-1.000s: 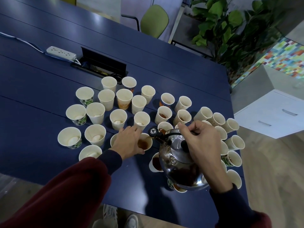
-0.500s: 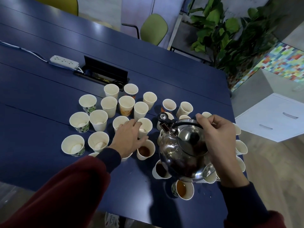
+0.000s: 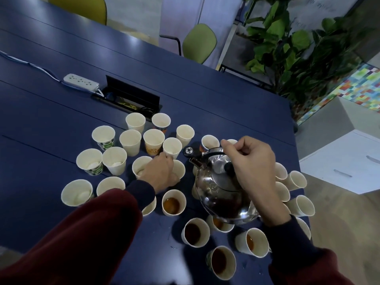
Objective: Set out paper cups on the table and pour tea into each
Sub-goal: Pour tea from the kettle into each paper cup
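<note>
Several white paper cups stand clustered on the dark blue table (image 3: 51, 120). My right hand (image 3: 250, 165) grips the handle of a shiny steel kettle (image 3: 222, 190) held above the cups, its spout pointing left. My left hand (image 3: 160, 173) curls around an empty cup (image 3: 178, 169) in the middle of the cluster. A cup with tea (image 3: 173, 202) stands just in front of that hand. Three more tea-filled cups (image 3: 195, 232) sit near the front edge under the kettle. Empty cups (image 3: 131, 138) fill the left and far side.
A white power strip (image 3: 81, 82) with its cable lies at the left, beside an open black cable hatch (image 3: 131, 99). Green chairs (image 3: 199, 44) stand past the far edge. A potted plant (image 3: 298, 48) and a white drawer cabinet (image 3: 345, 161) are on the right.
The kettle has lifted and moved back from the nearest cups toward the middle. My left hand has shifted from the filled cup to the empty cup behind it.
</note>
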Demonstrator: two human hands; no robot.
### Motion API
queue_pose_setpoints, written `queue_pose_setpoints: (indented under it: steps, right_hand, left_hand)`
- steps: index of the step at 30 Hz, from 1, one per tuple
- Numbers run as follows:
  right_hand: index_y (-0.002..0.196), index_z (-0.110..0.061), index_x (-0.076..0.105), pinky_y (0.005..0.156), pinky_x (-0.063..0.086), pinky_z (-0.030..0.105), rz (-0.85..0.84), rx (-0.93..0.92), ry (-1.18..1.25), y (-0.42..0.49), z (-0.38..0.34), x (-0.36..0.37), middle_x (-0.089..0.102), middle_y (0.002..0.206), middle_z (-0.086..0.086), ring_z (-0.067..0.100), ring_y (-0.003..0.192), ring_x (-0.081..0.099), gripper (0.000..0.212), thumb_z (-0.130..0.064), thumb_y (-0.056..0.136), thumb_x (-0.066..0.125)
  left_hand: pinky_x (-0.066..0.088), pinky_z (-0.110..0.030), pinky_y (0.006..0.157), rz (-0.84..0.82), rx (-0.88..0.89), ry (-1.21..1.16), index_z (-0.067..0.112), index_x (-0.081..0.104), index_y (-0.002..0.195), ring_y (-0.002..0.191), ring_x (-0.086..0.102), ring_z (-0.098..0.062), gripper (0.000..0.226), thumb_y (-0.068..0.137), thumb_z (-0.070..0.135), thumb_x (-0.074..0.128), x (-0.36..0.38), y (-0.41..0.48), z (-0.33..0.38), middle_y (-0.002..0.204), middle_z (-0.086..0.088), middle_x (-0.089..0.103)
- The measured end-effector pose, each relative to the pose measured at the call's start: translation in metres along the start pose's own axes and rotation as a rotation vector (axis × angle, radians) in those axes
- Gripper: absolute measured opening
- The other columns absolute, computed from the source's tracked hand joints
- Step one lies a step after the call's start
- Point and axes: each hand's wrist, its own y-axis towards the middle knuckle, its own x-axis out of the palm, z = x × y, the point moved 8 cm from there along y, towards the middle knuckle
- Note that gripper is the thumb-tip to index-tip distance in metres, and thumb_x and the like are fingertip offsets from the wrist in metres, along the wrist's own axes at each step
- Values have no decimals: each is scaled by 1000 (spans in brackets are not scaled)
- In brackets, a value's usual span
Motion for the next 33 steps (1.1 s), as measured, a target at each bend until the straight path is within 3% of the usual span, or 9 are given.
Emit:
queue_pose_setpoints:
  steps: [3,14,23,33]
  right_hand:
    - [62,-19,58,65,52,37,-35,-12,-87,9,-3,9,65,56,-5,18,63,64,36,-46,83,69]
    - [63,-20,60,69,54,39,-82,-14,-184,18,-7,29,65,60,-4,20,74,64,36,-48,84,69]
    - [63,-20,61,62,43,31,-56,28,-208,14,-5,31,63,60,-5,16,69,61,35,-46,85,71]
    - [61,-20,60,63,46,33,-40,61,-196,14,-1,27,60,56,-4,18,65,59,34,-42,84,70]
  left_hand:
    - [46,-35,93,-11,-24,-1,7,49,132,117,57,-28,64,85,43,73,3,7,-3,130,-13,55]
    - [51,-34,88,-16,-22,-58,11,59,125,107,62,-25,62,77,44,82,3,12,-6,122,-9,60]
    - [50,-34,87,-35,3,-83,12,58,120,108,61,-24,58,77,44,82,2,12,-9,123,-8,59]
    - [43,-28,80,-37,24,-130,12,59,117,104,59,-21,57,77,45,81,3,14,-11,119,-7,58]
